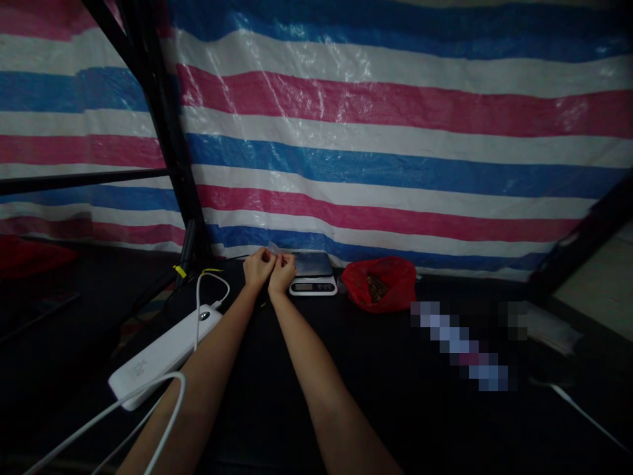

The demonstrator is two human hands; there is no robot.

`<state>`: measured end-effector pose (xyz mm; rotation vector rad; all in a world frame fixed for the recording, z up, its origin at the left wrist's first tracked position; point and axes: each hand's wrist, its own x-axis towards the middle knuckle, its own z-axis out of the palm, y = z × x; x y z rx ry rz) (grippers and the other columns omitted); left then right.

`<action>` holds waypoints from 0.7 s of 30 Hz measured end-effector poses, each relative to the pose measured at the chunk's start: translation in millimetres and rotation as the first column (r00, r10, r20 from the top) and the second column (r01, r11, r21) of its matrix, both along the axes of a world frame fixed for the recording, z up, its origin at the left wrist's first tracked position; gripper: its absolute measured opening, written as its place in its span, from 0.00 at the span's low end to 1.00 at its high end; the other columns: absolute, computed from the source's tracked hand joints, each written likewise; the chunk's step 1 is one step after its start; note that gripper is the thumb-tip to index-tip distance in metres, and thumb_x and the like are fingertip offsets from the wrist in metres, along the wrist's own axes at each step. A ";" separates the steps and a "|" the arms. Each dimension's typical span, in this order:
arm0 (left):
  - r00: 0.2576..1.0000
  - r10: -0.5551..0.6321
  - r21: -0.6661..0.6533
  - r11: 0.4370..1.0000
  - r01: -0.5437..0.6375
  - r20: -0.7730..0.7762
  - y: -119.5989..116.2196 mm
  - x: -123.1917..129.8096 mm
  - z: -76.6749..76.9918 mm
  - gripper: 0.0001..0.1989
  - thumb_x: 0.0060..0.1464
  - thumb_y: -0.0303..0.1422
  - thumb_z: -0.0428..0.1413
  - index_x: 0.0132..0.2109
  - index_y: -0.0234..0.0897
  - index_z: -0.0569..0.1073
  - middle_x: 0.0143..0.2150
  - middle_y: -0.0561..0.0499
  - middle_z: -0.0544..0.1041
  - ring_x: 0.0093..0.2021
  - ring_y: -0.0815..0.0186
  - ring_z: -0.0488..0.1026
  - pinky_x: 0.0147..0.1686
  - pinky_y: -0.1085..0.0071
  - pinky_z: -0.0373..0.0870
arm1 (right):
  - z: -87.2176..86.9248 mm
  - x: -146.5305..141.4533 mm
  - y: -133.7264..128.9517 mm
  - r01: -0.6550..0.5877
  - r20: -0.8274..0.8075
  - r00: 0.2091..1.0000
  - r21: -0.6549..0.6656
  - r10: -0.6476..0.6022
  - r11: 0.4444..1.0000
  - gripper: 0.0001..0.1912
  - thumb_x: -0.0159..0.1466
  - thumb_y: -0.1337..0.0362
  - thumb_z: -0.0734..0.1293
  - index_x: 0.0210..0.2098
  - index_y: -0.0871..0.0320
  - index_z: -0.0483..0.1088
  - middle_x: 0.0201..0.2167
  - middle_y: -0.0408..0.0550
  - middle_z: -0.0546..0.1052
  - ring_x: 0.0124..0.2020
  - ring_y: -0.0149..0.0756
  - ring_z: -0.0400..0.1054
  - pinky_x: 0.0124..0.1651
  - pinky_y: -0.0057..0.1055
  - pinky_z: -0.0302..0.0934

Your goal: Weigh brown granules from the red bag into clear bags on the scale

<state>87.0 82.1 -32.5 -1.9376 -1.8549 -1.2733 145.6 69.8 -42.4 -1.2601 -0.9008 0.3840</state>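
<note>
Side by side at the left edge of a small white digital scale (312, 286), my left hand (258, 267) and my right hand (283, 272) pinch a small clear plastic bag (273, 249) between their fingers. Only the bag's upper part shows above the fingertips; the rest is hidden by my hands. The scale has a dark, flat weighing plate (311, 264) and a display on its front. Right of the scale sits an open red plastic bag (353, 284) with small brown pieces (377, 289) inside, too dim to name.
A white power bank (163, 359) with white cables (182, 389) lies by my left forearm. Black metal frame bars (173, 132) and a striped plastic sheet (395, 158) rise behind. At right lie a clear plastic packet (554, 326) and a blurred-out strip. Another red bag (32, 257) is far left.
</note>
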 end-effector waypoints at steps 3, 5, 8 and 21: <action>0.997 -0.003 0.126 0.992 0.013 -0.080 1.2 -1.0 -0.3 0.08 0.47 0.33 0.49 0.23 0.37 0.63 0.22 0.51 0.69 0.27 0.65 0.66 0.33 0.70 0.58 | 1.4 0.0 -0.4 0.028 -0.021 0.999 -0.009 -0.028 1.000 0.04 0.58 0.68 0.58 0.32 0.59 0.63 0.28 0.47 0.73 0.32 0.34 0.68 0.34 0.26 0.57; 0.993 -0.021 0.200 0.979 0.045 -0.119 1.8 -1.1 0.3 0.06 0.46 0.31 0.49 0.23 0.37 0.62 0.24 0.51 0.68 0.31 0.63 0.66 0.38 0.67 0.58 | 2.5 0.2 -1.8 0.034 -0.019 0.999 -0.006 -0.034 0.999 0.04 0.58 0.68 0.58 0.34 0.58 0.62 0.28 0.47 0.72 0.31 0.34 0.67 0.34 0.25 0.57; 0.995 -0.047 0.216 0.974 0.064 -0.082 3.5 -0.3 0.6 0.04 0.46 0.32 0.50 0.30 0.36 0.63 0.27 0.50 0.68 0.32 0.62 0.66 0.39 0.65 0.59 | 3.2 0.1 -3.7 0.031 -0.001 1.000 -0.010 -0.031 0.999 0.04 0.59 0.67 0.58 0.34 0.57 0.61 0.29 0.46 0.72 0.31 0.34 0.67 0.34 0.26 0.56; 0.990 -0.117 0.332 0.933 0.138 -0.081 -0.7 1.0 -0.7 0.13 0.43 0.24 0.48 0.40 0.33 0.64 0.42 0.43 0.69 0.44 0.56 0.65 0.45 0.60 0.59 | 0.5 0.0 -3.5 0.026 0.009 1.000 0.030 -0.026 0.999 0.04 0.59 0.68 0.57 0.35 0.57 0.59 0.30 0.46 0.71 0.32 0.33 0.67 0.34 0.25 0.57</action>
